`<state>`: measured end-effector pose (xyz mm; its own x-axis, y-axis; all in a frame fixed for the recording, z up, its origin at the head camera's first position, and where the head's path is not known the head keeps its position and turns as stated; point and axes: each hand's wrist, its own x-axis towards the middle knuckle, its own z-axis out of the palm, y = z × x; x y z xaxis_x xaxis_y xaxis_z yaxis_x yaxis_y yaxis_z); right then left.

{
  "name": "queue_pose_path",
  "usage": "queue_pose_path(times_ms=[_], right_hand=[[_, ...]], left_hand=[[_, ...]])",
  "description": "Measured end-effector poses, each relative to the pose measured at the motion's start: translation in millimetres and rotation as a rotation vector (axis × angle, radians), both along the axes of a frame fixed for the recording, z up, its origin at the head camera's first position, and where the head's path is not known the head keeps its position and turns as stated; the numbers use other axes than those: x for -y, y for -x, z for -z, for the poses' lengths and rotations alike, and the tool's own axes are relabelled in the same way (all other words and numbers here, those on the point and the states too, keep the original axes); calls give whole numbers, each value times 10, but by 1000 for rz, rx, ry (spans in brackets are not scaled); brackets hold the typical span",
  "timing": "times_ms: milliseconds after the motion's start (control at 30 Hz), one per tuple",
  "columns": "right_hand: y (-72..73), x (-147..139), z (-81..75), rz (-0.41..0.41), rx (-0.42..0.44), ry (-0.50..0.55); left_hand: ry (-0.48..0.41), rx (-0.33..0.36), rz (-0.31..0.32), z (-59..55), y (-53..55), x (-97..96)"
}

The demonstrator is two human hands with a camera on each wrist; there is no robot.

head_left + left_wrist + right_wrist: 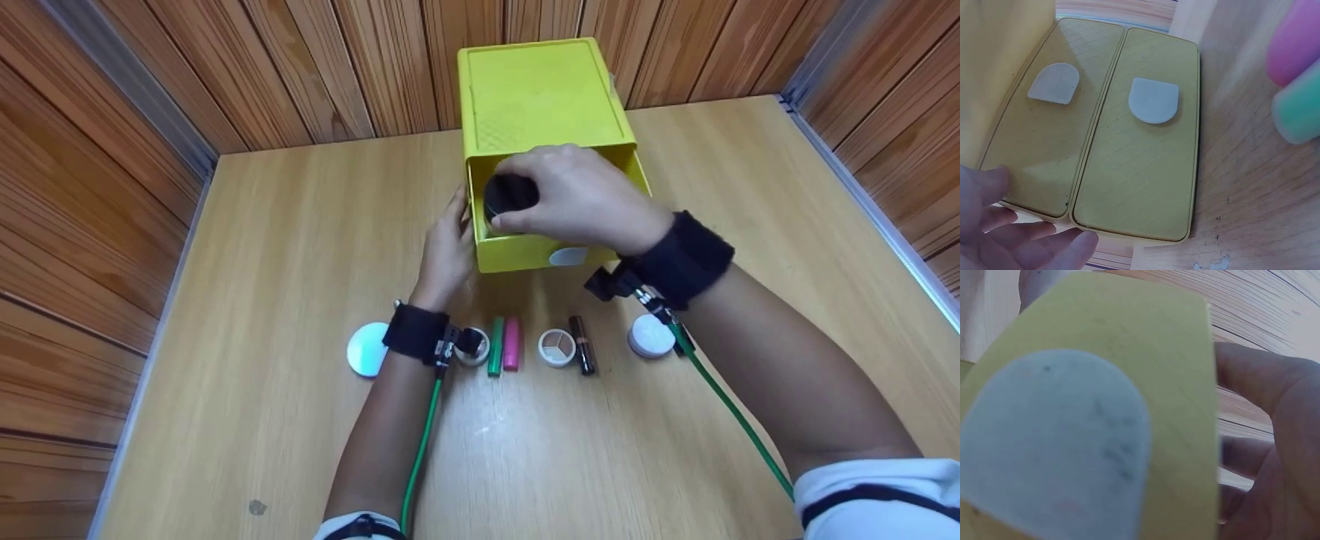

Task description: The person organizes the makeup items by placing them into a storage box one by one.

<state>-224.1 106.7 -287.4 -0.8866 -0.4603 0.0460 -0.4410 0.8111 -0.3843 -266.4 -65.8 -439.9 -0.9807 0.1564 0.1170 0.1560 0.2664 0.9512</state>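
My right hand point(585, 195) reaches over the open drawer point(517, 253) of a yellow drawer box point(544, 97). Between its thumb and fingers it grips a round, black-topped container point(511, 192), partly covered by the hand. In the right wrist view the white drawer tab point(1061, 444) and yellow front hide what the fingers hold. Along the box's left side lies my left hand point(446, 262), its fingers fairly straight and touching the side. Two yellow fronts with white tabs point(1154, 101) fill the left wrist view, with the left fingers point(1027, 236) at their edge.
In front of the box lie a white round disc point(367, 349), a small round pot point(474, 348), green point(496, 347) and pink tubes point(511, 345), a three-shade palette point(557, 348), a dark tube point(582, 346) and a white round jar point(651, 335). Wooden panels point(300, 67) bound the table.
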Motion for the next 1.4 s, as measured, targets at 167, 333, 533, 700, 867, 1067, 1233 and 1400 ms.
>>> queue_pose_path(times_ms=[167, 333, 533, 700, 867, 1067, 1233, 1400], right_hand=[[52, 24, 81, -4, 43, -17], [72, 33, 117, -2, 72, -15], [97, 43, 139, -14, 107, 1], [128, 42, 162, -21, 138, 11], [150, 48, 166, -25, 173, 1], [159, 54, 159, -26, 213, 19], [154, 61, 159, -4, 267, 45], [137, 44, 162, -12, 251, 52]], left_hand=[[-14, 6, 0, 12, -2, 2], [-22, 41, -2, 3, -12, -3], [-38, 33, 12, -5, -8, -8], [-34, 34, 8, -4, -9, -2], [-44, 30, 7, 7, -2, 4], [-59, 44, 14, 7, -14, 11], [-23, 53, 7, -4, -14, 14], [-36, 52, 13, -2, -11, 13]])
